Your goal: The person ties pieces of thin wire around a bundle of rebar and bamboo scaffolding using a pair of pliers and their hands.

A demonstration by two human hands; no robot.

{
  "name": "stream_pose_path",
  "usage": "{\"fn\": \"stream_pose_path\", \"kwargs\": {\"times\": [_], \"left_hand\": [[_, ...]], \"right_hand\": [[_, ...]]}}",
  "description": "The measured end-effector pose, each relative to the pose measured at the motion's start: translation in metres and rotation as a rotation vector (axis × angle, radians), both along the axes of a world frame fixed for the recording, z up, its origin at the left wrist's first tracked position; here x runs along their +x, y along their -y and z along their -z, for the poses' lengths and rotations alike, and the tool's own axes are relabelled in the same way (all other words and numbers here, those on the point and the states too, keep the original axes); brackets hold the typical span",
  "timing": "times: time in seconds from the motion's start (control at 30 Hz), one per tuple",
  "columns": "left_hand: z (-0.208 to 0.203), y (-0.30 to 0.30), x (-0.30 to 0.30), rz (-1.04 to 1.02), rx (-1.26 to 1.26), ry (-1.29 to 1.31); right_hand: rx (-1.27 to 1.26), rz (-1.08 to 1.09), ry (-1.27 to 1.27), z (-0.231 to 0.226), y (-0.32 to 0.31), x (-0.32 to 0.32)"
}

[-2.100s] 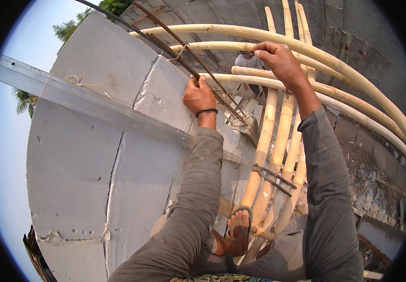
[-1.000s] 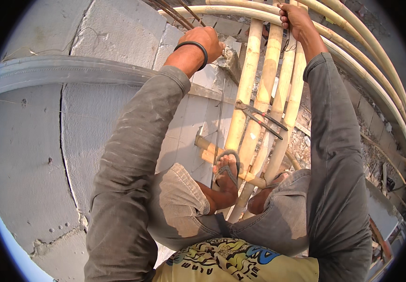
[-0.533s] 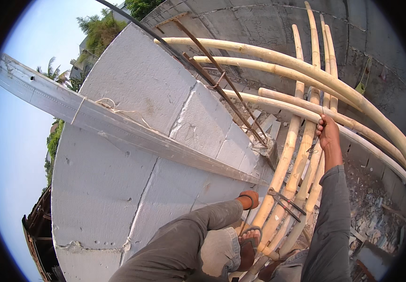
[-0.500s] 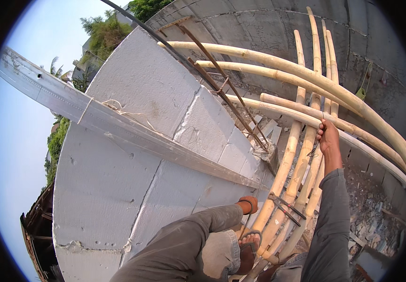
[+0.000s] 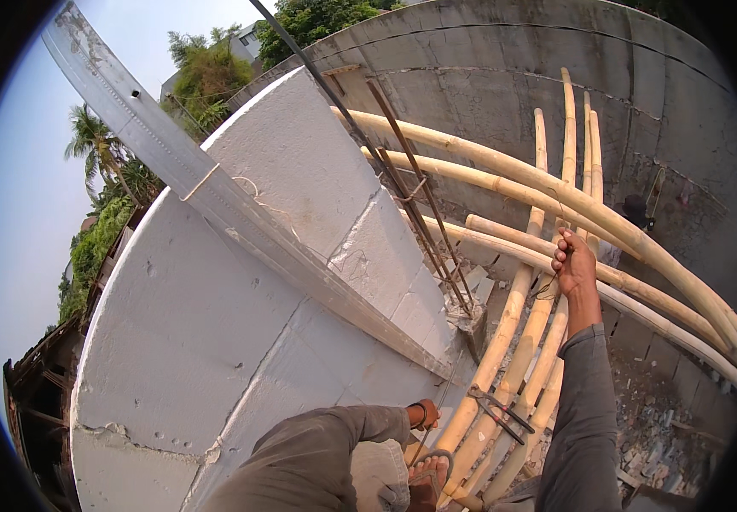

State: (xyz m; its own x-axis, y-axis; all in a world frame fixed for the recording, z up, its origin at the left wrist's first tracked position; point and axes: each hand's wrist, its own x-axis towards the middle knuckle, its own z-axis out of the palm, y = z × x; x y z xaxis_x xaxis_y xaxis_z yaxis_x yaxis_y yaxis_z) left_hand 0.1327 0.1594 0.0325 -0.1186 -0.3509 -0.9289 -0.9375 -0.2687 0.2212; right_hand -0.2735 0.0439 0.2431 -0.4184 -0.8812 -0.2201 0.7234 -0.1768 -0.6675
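Note:
My right hand [image 5: 575, 266] is closed in a pinch on thin wire, beside the crossing bamboo poles [image 5: 518, 311]. A fine end of the wire sticks up above the fingers, and a dark loop of it hangs below the hand. Lower down, my left hand [image 5: 424, 415] is closed round a thin dark strand [image 5: 420, 448] next to the foot of the pale block wall [image 5: 292, 375]; its fingers are partly hidden. Pincers [image 5: 501, 411] with dark handles lie across the lengthwise bamboo poles between my arms. My sandalled foot [image 5: 430, 471] rests at the near end of these poles.
A long metal channel [image 5: 240, 213] leans along the block wall. Rusty rebar [image 5: 424, 192] rises from a broken concrete column. Curved bamboo poles [image 5: 505, 149] cross before the tall grey wall [image 5: 488, 68]. Rubble [image 5: 654, 444] lies far below on the right.
The view has shifted, so the wall and poles sit differently. My right hand has moved slightly along the crossing poles, still pinching the wire. The left hand keeps its hold near the wall's foot.

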Motion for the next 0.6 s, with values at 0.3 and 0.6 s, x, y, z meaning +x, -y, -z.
{"fn": "stream_pose_path", "kwargs": {"times": [0.3, 0.6], "left_hand": [[-0.047, 0.009, -0.023, -0.418, -0.3, -0.486], [-0.19, 0.135, -0.157, -0.394, -0.527, -0.926]], "right_hand": [[-0.022, -0.097, -0.105, 0.019, -0.004, -0.031], [0.224, -0.864, -0.322, 0.042, -0.036, 0.054]]}}
